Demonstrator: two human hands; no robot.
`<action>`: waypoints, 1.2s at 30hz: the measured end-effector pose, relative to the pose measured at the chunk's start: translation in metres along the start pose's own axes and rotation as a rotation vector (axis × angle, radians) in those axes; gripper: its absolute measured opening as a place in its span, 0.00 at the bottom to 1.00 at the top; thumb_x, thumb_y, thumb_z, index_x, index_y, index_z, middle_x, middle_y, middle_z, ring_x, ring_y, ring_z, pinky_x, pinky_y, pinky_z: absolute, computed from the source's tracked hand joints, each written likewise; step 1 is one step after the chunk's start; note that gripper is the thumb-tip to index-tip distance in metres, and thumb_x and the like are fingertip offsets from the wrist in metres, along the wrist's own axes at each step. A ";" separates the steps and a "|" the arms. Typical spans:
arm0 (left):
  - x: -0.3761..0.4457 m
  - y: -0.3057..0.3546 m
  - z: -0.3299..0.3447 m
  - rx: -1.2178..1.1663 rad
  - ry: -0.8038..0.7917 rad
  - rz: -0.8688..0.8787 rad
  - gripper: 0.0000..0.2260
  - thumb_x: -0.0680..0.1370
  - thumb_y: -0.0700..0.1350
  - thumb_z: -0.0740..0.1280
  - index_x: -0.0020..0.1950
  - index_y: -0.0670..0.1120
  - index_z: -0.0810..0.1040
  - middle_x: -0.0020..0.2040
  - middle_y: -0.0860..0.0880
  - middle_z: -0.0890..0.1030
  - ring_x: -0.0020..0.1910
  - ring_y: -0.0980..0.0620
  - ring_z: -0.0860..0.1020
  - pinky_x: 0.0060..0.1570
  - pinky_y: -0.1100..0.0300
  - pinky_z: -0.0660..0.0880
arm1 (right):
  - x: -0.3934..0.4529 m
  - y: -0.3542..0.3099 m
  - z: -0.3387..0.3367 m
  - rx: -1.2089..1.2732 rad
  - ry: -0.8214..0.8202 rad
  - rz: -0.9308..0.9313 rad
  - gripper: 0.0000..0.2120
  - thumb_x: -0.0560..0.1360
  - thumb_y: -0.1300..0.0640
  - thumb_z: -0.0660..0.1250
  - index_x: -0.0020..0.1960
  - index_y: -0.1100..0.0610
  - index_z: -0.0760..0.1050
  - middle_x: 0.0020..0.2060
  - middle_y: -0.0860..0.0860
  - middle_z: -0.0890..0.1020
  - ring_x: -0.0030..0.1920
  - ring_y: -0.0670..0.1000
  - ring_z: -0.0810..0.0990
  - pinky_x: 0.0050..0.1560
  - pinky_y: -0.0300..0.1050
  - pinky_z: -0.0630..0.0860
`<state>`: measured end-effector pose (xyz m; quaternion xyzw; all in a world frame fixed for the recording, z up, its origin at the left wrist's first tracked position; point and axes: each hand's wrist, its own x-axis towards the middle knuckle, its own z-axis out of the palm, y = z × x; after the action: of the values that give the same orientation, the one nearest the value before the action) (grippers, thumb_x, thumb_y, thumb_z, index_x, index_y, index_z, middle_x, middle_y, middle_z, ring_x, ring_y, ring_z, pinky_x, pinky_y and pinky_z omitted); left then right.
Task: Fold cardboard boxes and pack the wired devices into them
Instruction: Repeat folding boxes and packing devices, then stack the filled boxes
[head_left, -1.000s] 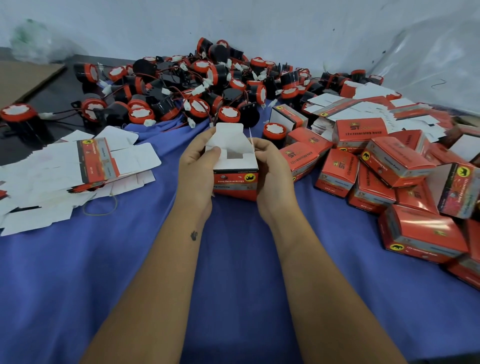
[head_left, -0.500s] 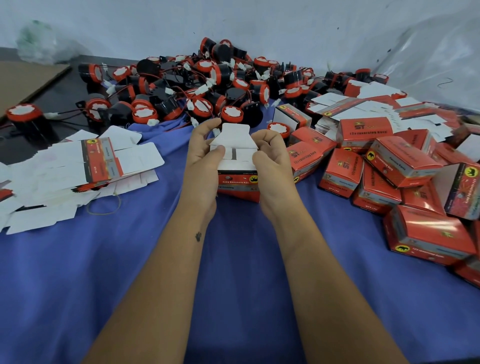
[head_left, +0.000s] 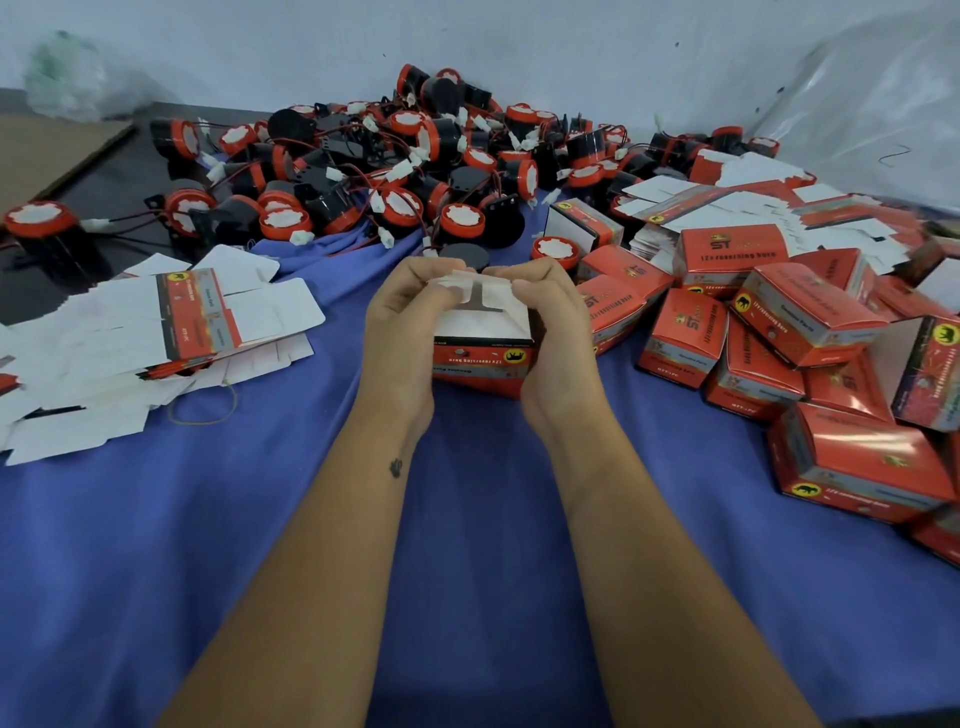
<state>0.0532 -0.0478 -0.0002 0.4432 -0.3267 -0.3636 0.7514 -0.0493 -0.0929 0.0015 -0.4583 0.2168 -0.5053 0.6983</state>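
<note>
a blue cloth (head_left: 467, 519) covers the table below a pale wall. the left hand (head_left: 402, 332) and right hand (head_left: 553, 332) grip a small red box (head_left: 483, 358) at mid-table, fingers curled over its white flaps. thin card, likely light and easily creased: best held by the side walls.

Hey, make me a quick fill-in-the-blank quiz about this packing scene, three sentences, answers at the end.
1. Both hands, left hand and right hand, fold the white flaps of one ____ box.
2. The table is covered by a ____ cloth.
3. The flat unfolded boxes lie to the person's ____.

Answers: red; blue; left
</note>
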 end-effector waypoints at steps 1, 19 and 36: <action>0.000 0.000 -0.001 -0.015 -0.015 -0.010 0.06 0.69 0.42 0.64 0.38 0.49 0.81 0.45 0.50 0.84 0.45 0.50 0.82 0.41 0.57 0.79 | 0.000 0.000 0.000 0.014 -0.009 0.011 0.02 0.69 0.60 0.64 0.37 0.55 0.74 0.43 0.53 0.81 0.44 0.56 0.79 0.44 0.52 0.76; 0.007 -0.001 -0.012 0.154 -0.079 -0.058 0.20 0.75 0.27 0.62 0.54 0.51 0.81 0.46 0.54 0.85 0.48 0.52 0.82 0.47 0.57 0.81 | 0.001 -0.001 -0.006 -0.226 0.038 0.024 0.21 0.71 0.76 0.59 0.51 0.51 0.73 0.47 0.52 0.79 0.45 0.49 0.80 0.37 0.43 0.79; -0.001 -0.008 0.005 0.247 -0.057 0.096 0.17 0.76 0.51 0.60 0.63 0.66 0.69 0.69 0.58 0.71 0.67 0.58 0.73 0.65 0.57 0.73 | 0.001 0.004 0.000 -0.276 0.037 -0.099 0.14 0.83 0.52 0.55 0.65 0.44 0.73 0.64 0.40 0.75 0.60 0.31 0.74 0.57 0.29 0.71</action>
<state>0.0462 -0.0518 -0.0061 0.5056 -0.4110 -0.2965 0.6982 -0.0472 -0.0942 -0.0017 -0.5506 0.2740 -0.5130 0.5988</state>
